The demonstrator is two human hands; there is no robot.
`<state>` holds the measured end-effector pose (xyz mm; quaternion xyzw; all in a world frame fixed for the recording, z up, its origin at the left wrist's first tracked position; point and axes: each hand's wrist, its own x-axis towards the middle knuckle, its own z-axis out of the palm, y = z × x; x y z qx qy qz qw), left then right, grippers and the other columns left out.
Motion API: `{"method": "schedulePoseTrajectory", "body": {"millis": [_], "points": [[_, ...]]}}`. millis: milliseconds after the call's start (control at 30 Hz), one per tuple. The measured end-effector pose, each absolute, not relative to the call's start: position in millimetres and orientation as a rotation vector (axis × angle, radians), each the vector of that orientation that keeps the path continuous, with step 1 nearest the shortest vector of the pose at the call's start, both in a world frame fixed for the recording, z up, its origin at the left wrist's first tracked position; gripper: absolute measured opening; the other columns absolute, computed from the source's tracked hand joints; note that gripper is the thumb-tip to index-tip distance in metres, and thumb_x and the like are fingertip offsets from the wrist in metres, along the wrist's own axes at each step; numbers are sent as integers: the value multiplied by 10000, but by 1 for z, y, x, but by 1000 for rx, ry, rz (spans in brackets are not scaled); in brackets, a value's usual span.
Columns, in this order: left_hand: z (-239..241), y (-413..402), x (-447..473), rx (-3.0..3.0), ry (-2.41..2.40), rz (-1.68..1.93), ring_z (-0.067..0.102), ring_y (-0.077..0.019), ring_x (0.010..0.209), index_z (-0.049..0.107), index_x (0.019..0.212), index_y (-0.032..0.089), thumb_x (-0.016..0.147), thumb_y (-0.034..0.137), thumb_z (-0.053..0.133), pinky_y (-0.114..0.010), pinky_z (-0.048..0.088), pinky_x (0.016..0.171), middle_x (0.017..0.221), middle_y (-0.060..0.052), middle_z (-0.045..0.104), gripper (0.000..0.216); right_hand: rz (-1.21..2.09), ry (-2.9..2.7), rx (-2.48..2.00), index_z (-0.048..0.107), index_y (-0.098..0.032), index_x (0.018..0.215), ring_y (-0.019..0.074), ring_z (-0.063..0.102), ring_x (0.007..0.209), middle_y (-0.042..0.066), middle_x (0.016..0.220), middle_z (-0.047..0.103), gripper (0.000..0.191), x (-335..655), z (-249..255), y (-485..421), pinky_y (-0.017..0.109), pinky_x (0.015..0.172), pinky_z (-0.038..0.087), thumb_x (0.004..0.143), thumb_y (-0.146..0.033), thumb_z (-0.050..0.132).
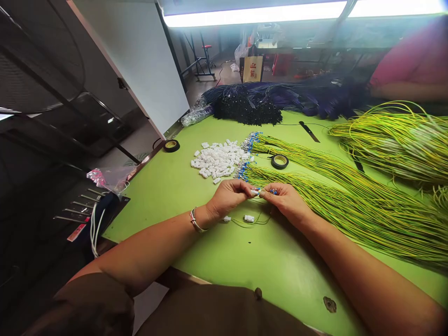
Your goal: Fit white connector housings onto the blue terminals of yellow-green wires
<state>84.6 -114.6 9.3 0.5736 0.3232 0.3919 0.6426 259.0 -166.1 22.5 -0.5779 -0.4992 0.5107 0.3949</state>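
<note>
My left hand (229, 197) pinches a small white connector (255, 192) at its fingertips. My right hand (285, 199) meets it, fingers closed on a yellow-green wire with a blue terminal (273, 191). Both hands hover over the green table (196, 196). Under them lie two white connectors with wires attached (249, 218). A pile of loose white connectors (219, 160) sits just beyond my left hand. Two long bundles of yellow-green wires (336, 196) with blue terminals stretch off to the right.
A tape roll (279, 161) lies between the bundles, another tape roll (171, 145) near the left edge. Black and purple wire heaps (266, 105) fill the back. A black knife (309, 131) lies beyond. Another person's arm in a pink sleeve (409, 74) is far right.
</note>
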Motion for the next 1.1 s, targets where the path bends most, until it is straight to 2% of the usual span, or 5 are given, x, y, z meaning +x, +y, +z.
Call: {"method": "schedulePoseTrajectory", "body": {"millis": [333, 500, 767, 967, 1100], "points": [[8, -115, 85, 1338, 729, 809, 646, -141, 780, 638, 619, 122, 636, 197, 732, -298, 506, 817, 737, -43, 692, 121, 1236, -1354, -1502, 552, -170, 635, 77, 398, 408, -54, 473, 453, 319, 260, 22, -166, 213, 392, 317, 662, -455, 692], [20, -128, 74, 1978, 653, 588, 630, -137, 748, 653, 675, 136, 706, 52, 550, -269, 498, 744, 759, -47, 688, 137, 1212, -1321, -1462, 619, -154, 691, 55, 340, 380, -29, 506, 541, 340, 264, 24, -166, 217, 375, 262, 683, -486, 693], [34, -181, 75, 2746, 373, 224, 563, -212, 908, 615, 818, 155, 776, 90, 509, -305, 466, 770, 939, -100, 623, 132, 922, -1528, -1542, 710, -175, 823, 165, 604, 645, 42, 739, 704, 249, 255, 4, -159, 292, 628, 474, 696, -386, 672], [54, -135, 55, 2639, 1088, 334, 552, -197, 857, 614, 930, 160, 870, 185, 437, -320, 449, 765, 906, -80, 592, 189, 755, -1656, -1602, 729, -175, 897, 209, 659, 756, 71, 853, 739, 270, 251, -1, -159, 332, 718, 497, 742, -359, 607], [42, -106, 48, 2560, 1246, 282, 521, -230, 931, 605, 935, 150, 816, 297, 587, -351, 438, 815, 968, -98, 558, 190, 710, -1698, -1593, 723, -168, 906, 202, 648, 724, 74, 861, 735, 267, 251, 3, -161, 329, 694, 495, 757, -357, 607]]}}
